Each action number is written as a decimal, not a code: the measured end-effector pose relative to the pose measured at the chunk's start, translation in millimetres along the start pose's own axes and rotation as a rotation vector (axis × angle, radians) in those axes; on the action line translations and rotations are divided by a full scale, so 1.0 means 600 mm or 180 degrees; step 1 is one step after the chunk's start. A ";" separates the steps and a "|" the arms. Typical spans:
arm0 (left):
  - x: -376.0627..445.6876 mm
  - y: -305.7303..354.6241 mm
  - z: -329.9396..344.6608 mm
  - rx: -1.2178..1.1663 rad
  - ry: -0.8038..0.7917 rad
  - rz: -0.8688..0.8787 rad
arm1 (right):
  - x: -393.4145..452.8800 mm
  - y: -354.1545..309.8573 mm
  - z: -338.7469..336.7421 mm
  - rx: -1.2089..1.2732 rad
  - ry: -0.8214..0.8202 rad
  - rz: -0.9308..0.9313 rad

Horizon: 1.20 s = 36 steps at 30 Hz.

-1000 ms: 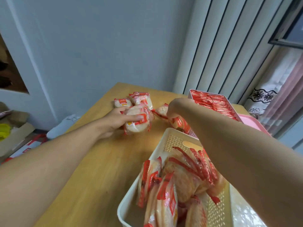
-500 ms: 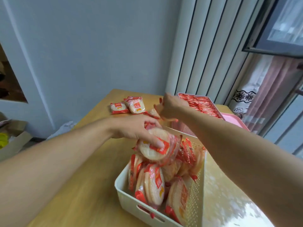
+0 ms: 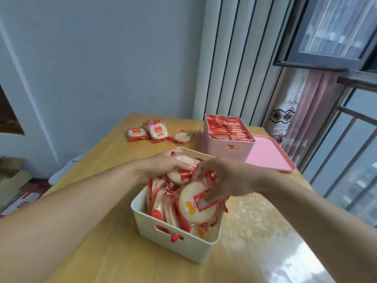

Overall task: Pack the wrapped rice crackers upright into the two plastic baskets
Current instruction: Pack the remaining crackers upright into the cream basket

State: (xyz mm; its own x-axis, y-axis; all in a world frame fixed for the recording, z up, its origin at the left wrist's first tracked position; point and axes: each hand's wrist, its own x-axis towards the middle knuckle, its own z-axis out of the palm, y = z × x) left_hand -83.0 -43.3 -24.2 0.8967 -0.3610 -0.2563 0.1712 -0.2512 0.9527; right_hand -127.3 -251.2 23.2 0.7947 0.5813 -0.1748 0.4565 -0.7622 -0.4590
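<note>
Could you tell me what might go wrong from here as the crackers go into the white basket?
1. The white basket looks crowded; pushing the packet in the right hand in could crush crackers.
2. The packet under the left hand lies flat on top, so it may not end upright.

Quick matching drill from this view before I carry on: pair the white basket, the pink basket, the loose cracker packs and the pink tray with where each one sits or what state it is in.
Things:
1. white basket
2. pink basket
3. loose cracker packs
4. pink tray

States:
A. lying flat on the far part of the table
B. under the pink basket, reaching out to its right
C. nearest the camera, both hands over it
D. filled with neat upright rows

Pairs: 1-C, 2-D, 3-A, 4-B
</note>
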 end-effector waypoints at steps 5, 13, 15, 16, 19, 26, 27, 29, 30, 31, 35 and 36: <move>-0.005 -0.014 0.016 -0.0409 0.0371 -0.0126 | 0.001 -0.020 -0.001 -0.0276 0.0019 -0.0242; -0.009 -0.027 0.068 0.0136 0.0912 -0.0021 | 0.031 0.027 -0.045 -0.0174 0.0766 0.0180; 0.002 -0.021 0.059 0.0192 0.1213 0.0130 | 0.048 0.030 -0.029 -0.0409 0.0361 0.0319; 0.010 -0.020 0.052 0.0140 0.1279 0.0231 | 0.054 0.031 -0.020 -0.0422 0.0216 0.0405; 0.030 -0.017 0.034 0.0412 0.1269 0.0473 | 0.071 0.043 -0.006 -0.0297 0.0026 0.0521; 0.084 -0.026 0.000 0.0057 0.0786 0.0245 | 0.098 0.068 -0.013 0.0167 -0.0052 0.0299; 0.091 -0.028 -0.006 0.0113 0.0657 0.0191 | 0.101 0.070 -0.016 0.0182 -0.0043 0.0269; 0.105 -0.033 -0.016 0.0321 0.0783 0.0217 | 0.105 0.072 -0.022 0.0073 -0.0056 0.0237; 0.109 -0.036 -0.017 0.0338 0.0937 0.0262 | 0.102 0.067 -0.025 -0.0002 -0.0070 0.0201; 0.116 -0.039 -0.019 0.0272 0.1105 0.0318 | 0.104 0.066 -0.025 -0.0030 -0.0086 0.0137; 0.128 -0.041 -0.024 0.0085 0.1558 0.0534 | 0.106 0.051 -0.022 0.0219 -0.0110 -0.0025; 0.128 -0.042 -0.027 0.0125 0.1529 0.0552 | 0.107 0.046 -0.019 0.0222 -0.0052 -0.0013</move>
State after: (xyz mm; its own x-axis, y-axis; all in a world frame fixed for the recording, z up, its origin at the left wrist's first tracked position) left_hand -11.7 -50.3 -65.0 0.9985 0.0510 0.0178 -0.0038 -0.2611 0.9653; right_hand -58.8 -238.3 9.3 0.7860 0.5894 -0.1868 0.4304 -0.7384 -0.5191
